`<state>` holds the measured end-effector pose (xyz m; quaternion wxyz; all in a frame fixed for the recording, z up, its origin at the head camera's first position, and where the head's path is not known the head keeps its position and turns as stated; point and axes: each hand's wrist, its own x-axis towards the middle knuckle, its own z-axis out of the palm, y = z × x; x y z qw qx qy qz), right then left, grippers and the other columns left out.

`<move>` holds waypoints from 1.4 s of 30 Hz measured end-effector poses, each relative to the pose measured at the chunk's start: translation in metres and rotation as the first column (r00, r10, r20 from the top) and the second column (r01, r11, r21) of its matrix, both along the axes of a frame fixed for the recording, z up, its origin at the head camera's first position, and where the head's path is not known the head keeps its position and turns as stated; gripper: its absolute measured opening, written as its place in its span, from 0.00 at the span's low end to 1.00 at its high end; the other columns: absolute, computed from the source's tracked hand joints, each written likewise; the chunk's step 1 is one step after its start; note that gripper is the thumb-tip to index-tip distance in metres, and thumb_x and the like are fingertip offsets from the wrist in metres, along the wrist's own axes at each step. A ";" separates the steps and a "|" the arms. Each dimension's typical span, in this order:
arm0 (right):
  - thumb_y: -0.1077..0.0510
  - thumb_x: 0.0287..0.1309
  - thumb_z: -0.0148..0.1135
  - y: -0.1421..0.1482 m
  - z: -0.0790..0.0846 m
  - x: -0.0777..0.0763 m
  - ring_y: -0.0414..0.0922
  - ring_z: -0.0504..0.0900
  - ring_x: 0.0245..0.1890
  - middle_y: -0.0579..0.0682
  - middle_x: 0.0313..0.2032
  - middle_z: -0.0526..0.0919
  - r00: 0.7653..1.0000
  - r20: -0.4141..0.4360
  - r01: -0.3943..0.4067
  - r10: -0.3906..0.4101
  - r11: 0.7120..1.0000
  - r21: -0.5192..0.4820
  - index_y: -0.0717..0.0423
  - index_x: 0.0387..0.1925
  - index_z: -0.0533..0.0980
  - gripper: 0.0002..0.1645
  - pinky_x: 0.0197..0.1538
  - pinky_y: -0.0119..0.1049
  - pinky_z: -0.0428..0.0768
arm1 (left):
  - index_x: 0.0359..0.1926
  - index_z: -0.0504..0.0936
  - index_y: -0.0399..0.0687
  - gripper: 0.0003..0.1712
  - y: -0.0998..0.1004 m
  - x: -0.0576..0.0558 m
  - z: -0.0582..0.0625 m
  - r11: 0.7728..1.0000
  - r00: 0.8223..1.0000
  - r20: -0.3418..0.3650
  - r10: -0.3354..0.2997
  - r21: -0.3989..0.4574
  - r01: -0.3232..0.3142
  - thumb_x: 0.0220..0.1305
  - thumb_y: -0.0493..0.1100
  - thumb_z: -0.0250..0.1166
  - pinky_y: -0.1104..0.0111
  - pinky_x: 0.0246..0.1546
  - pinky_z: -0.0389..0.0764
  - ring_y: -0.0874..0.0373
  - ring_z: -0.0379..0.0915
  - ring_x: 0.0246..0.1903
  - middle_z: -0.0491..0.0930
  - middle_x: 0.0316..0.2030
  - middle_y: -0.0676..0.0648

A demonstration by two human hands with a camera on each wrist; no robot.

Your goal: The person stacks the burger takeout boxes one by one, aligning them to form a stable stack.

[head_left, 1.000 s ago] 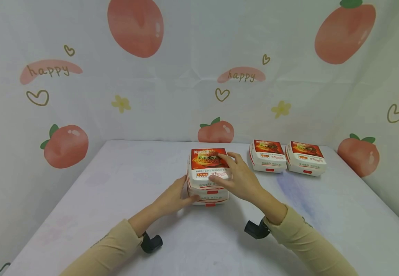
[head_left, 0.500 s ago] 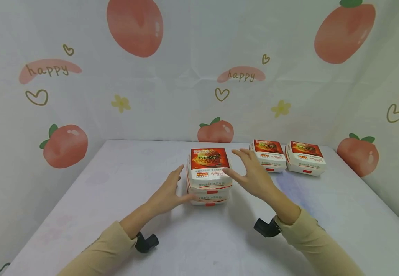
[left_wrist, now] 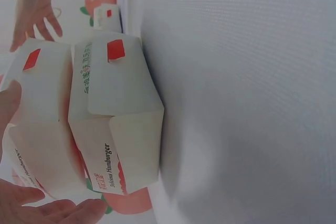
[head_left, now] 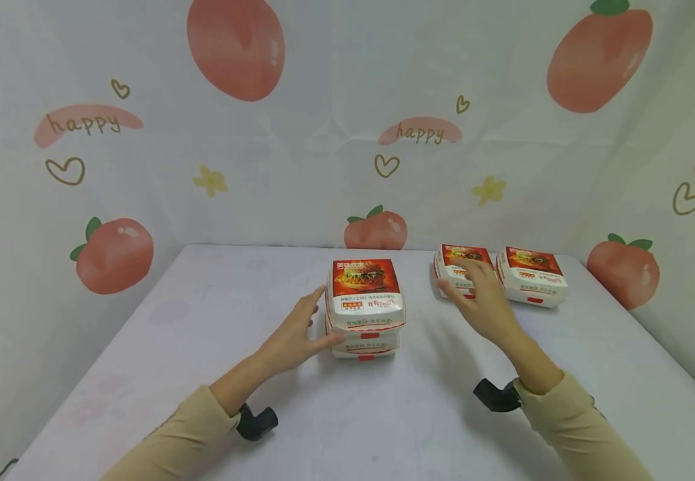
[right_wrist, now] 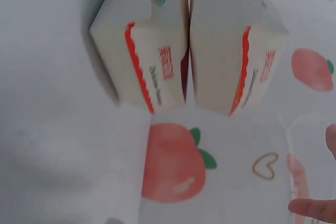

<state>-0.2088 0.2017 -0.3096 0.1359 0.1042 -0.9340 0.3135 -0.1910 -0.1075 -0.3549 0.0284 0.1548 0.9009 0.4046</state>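
Note:
Two white-and-red hamburger boxes are stacked mid-table: the upper box (head_left: 364, 304) sits on the lower box (head_left: 371, 346), fairly well lined up. My left hand (head_left: 290, 337) is at the stack's left side, thumb in front and fingers spread along the side; whether it touches the card I cannot tell. In the left wrist view its fingers (left_wrist: 79, 211) are loosely extended. My right hand (head_left: 485, 310), holding nothing visible, hovers before a third hamburger box (head_left: 456, 254) and partly covers it. The right wrist view shows the stack and only some right fingers (right_wrist: 317, 208).
Beside the third box, a fourth hamburger box (head_left: 533, 280) stands at the back right. A pale cloth covers the table (head_left: 215, 300). Directly behind rises a fruit-printed backdrop (head_left: 299, 167). Black wrist cameras hang under both forearms.
My right hand has come off the upper box and moved right to the third box. My left hand drew back slightly from the stack, then edged nearer. The boxes have not moved.

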 end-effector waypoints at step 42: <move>0.44 0.63 0.46 0.138 -0.040 -0.025 0.69 0.58 0.56 0.78 0.57 0.55 0.906 0.128 0.413 -0.403 0.908 -0.068 0.72 0.64 0.50 0.42 0.53 0.64 0.66 | 0.70 0.47 0.51 0.51 0.001 -0.001 -0.002 1.000 1.000 -0.019 -0.012 0.015 0.012 0.52 0.58 0.65 0.52 0.58 0.70 0.45 0.58 0.63 0.55 0.66 0.41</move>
